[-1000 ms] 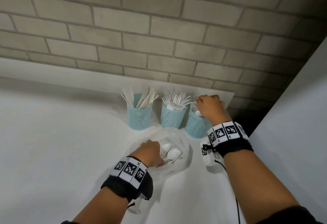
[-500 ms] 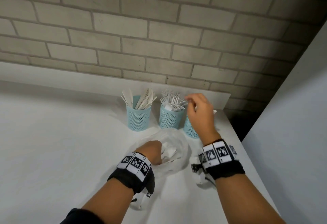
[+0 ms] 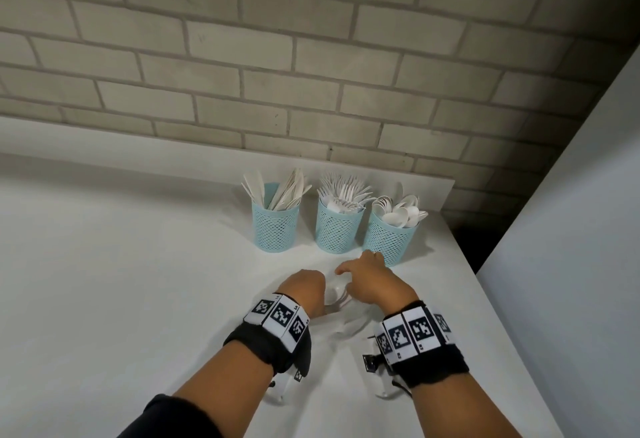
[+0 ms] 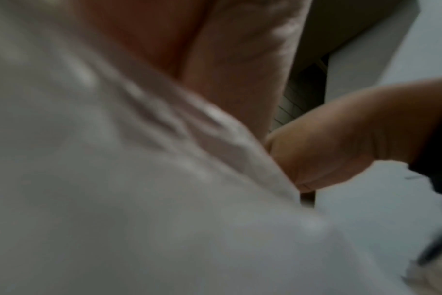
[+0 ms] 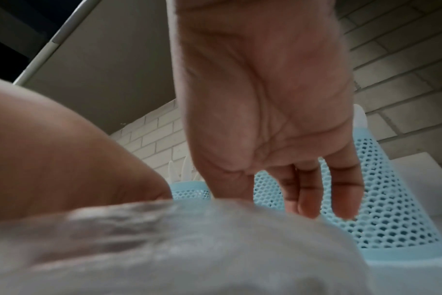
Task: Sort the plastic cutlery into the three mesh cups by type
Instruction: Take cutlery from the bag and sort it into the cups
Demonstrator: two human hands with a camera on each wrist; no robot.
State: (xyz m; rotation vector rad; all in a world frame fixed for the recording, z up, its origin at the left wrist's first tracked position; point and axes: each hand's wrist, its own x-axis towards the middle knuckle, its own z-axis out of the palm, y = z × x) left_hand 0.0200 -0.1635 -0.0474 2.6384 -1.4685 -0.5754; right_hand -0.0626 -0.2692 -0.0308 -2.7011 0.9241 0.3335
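Three blue mesh cups stand in a row by the wall: the knife cup (image 3: 275,223), the fork cup (image 3: 337,228) and the spoon cup (image 3: 390,235), also seen as the spoon cup (image 5: 381,199) in the right wrist view. A clear plastic bag (image 3: 346,320) with a few white spoons (image 3: 334,294) lies in front of them. My left hand (image 3: 304,285) is curled into a fist gripping the bag's edge. My right hand (image 3: 363,273) reaches down over the bag; its fingers (image 5: 313,199) hang straight and hold nothing.
The white table (image 3: 121,281) ends at a right edge (image 3: 491,316) close to my right arm, with a dark gap and a white panel (image 3: 571,229) beyond. A brick wall (image 3: 311,74) rises behind the cups.
My right hand left the spoon cup and came down and back to the bag, empty. My left hand stayed on the bag.
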